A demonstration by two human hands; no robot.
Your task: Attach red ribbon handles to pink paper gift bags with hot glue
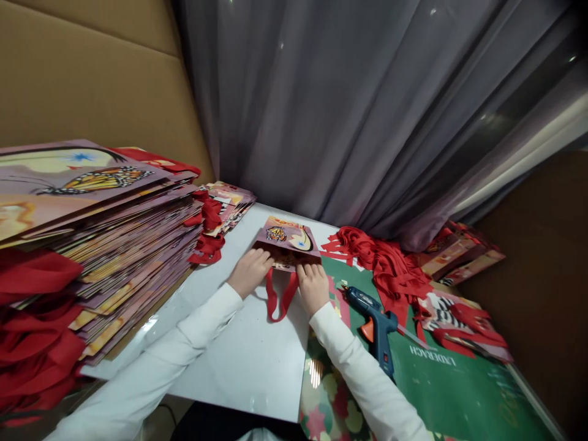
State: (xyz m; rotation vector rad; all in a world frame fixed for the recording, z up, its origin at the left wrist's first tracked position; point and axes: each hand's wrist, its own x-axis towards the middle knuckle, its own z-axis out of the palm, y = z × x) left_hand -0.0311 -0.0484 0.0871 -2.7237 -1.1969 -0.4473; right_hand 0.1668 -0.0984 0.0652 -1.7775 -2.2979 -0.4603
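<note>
A small paper gift bag point(289, 236) with a butterfly print lies on the white table, its mouth towards me. My left hand point(252, 269) is closed on the left side of the bag's opening. At the right side of the same edge, my right hand point(313, 285) grips the bag, fingers curled over the rim. A red ribbon handle point(274, 303) hangs in a loop from the opening, between my hands. Parts of the fingertips are hidden inside the bag's mouth.
A tall stack of flat printed bags point(138, 245) with red ribbons stands left. To the right are a blue glue gun point(379, 327) on a green sheet point(441, 386), a heap of red ribbons point(381, 260) and more bags point(463, 318). A grey curtain point(298, 110) hangs behind.
</note>
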